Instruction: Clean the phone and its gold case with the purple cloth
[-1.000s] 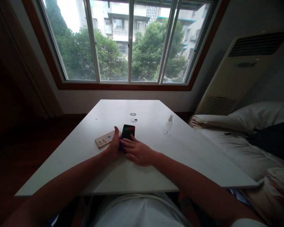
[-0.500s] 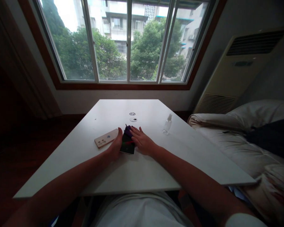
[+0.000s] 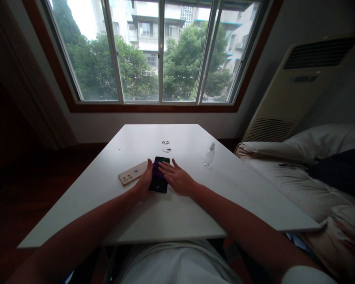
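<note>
A dark smartphone (image 3: 159,188) lies on the white table (image 3: 195,221), screen up. My left hand (image 3: 143,183) grips it by its left edge, thumb raised beside the upper part. With its fingers laid long across the screen, my right hand (image 3: 179,179) holds a small purple cloth (image 3: 156,170) against the glass; part of the cloth is hidden under the fingers. Just left of my left hand is a second phone (image 3: 133,173), pale gold, back up, with its camera lenses toward the left. My left thumb overlaps its right end.
A clear spray bottle (image 3: 209,157) stands at the right of the table. Beyond the phones are two round cutouts or discs (image 3: 167,150); I cannot tell which. A pale sofa (image 3: 269,169) flanks the table on the right, and a window (image 3: 159,59) is behind it.
My right hand has drawn the purple cloth from the top of the dark phone down toward its middle, so the phone's upper end now shows. My left hand has stayed put.
</note>
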A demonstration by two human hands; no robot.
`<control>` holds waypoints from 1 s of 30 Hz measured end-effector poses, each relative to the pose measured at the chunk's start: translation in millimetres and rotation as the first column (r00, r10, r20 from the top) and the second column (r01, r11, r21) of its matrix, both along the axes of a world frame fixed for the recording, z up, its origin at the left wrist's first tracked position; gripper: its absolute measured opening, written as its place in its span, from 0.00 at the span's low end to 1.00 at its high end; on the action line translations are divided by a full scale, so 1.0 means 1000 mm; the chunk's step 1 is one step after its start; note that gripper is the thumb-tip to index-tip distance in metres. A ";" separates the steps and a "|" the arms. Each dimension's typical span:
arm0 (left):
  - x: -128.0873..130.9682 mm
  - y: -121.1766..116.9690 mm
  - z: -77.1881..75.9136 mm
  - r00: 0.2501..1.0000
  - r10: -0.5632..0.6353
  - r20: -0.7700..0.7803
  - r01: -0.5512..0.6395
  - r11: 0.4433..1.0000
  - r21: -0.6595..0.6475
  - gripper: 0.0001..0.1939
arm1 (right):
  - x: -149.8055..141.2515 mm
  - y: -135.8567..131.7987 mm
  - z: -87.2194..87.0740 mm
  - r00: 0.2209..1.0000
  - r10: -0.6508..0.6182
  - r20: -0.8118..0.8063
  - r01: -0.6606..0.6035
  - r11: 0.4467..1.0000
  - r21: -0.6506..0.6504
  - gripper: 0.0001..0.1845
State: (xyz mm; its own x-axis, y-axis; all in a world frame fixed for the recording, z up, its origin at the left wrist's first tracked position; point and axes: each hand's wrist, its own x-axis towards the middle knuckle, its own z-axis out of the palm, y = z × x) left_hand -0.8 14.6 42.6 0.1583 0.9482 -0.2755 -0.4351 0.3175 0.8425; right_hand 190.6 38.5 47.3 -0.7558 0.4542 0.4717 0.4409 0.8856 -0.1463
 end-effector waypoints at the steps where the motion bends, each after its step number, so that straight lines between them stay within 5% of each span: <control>1: 0.002 -0.002 0.000 0.999 -0.027 -0.020 0.028 0.999 0.041 0.39 | 0.001 0.005 -0.002 0.997 -0.071 -0.025 0.070 0.997 -0.011 0.28; 6: 0.005 -0.010 -0.001 0.988 -0.099 -0.116 0.120 0.975 0.186 0.37 | -0.003 0.013 -0.009 0.969 -0.240 -0.050 0.238 0.970 -0.047 0.30; 11: 0.007 -0.009 0.000 0.986 0.088 -0.142 -0.042 0.952 0.302 0.28 | -0.020 -0.015 -0.004 0.993 -0.114 0.039 0.115 0.993 -0.016 0.34; 15: 0.003 -0.004 0.001 0.990 0.137 -0.026 -0.135 0.990 0.050 0.35 | -0.026 -0.034 0.004 0.993 0.059 0.097 -0.060 0.998 0.000 0.32; 21: -0.008 0.007 0.001 0.983 -0.070 0.170 0.081 0.995 -0.053 0.42 | -0.008 -0.026 0.010 0.973 0.214 0.089 -0.213 0.977 -0.030 0.26; 26: -0.004 0.006 0.000 0.998 0.037 0.045 -0.035 0.998 -0.046 0.40 | 0.002 -0.005 0.008 1.000 0.017 -0.018 -0.018 0.999 -0.033 0.26; 30: 0.000 -0.003 -0.002 0.998 -0.048 -0.032 0.049 0.998 0.046 0.38 | 0.003 0.009 0.000 0.990 -0.129 -0.061 0.125 0.990 -0.065 0.28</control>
